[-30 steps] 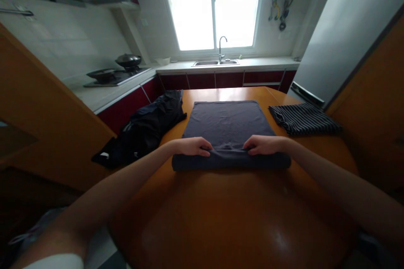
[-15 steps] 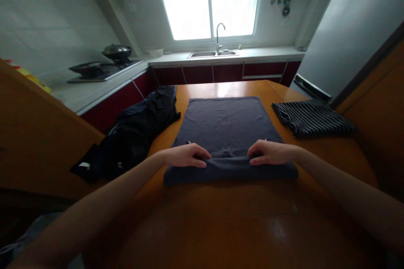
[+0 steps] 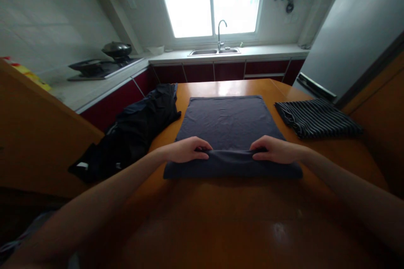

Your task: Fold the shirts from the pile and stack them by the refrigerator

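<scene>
A dark grey-blue garment, perhaps a shirt, lies spread in a rectangle on the wooden table. Its near edge is turned up into a band that runs across its width. My left hand pinches the top of this band left of its middle, thumb in front and fingers behind. On the right side, my right hand grips the same band in a like way. Between the hands the cloth is slightly lifted and creased. The fingertips behind the fold are partly hidden.
Dark clothes lie heaped along the table's left side. A folded black-and-white striped cloth rests at the right. Beyond stand a counter with a sink, a stove with a wok, and a fridge.
Both hands have moved slightly away from me, raising the turned-up band of the garment a little. The view has shifted slightly.
</scene>
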`<state>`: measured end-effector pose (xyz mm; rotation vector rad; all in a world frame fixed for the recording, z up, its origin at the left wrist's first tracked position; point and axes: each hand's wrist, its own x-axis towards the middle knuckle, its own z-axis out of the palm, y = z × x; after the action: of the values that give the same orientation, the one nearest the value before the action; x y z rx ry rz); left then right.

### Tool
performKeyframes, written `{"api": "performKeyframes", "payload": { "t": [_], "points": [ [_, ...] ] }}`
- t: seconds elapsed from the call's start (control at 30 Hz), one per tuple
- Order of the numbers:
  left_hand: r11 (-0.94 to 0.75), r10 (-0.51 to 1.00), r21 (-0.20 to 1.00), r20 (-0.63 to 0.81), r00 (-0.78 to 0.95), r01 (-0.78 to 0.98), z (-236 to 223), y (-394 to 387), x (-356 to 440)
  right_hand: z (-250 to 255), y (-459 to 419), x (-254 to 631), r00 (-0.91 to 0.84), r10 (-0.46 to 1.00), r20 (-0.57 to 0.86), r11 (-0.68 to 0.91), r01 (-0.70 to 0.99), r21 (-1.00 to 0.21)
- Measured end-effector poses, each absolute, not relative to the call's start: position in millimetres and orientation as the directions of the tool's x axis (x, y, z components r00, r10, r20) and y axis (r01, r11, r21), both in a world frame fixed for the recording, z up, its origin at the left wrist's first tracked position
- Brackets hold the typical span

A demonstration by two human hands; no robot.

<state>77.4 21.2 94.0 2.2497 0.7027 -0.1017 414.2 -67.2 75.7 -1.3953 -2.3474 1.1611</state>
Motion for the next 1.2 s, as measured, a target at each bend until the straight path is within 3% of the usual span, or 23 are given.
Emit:
{"api": "performKeyframes", "payload": {
  "t": [0.23, 0.47, 0.93, 1.2],
  "points": [
    [-0.601, 0.503, 0.595, -0.236, 0.831, 0.533, 106.5, 94.3, 99.1, 100.2, -6.0, 431.7, -0.52, 0.835, -0.181, 0.312, 0.718, -0.623],
    [-0.61, 0.515, 0.539, -0.286, 0.808, 0.581, 75.5, 151.5, 119.4, 71.6, 54.5, 436.3, -0.483, 0.841, -0.246, 0.264, 0.761, -0.592],
    [-0.566, 0.541, 0.562, -0.298, 0.786, 0.603, 63.7, 179.3, 117.7, 54.3, 86.3, 435.9, -0.492, 0.836, -0.243, 0.267, 0.752, -0.603],
    [-0.609, 0.573, 0.485, -0.278, 0.771, 0.627, 58.0, 175.4, 120.1, 54.3, 84.1, 442.0, -0.493, 0.823, -0.281, 0.241, 0.752, -0.613]
  ]
}}
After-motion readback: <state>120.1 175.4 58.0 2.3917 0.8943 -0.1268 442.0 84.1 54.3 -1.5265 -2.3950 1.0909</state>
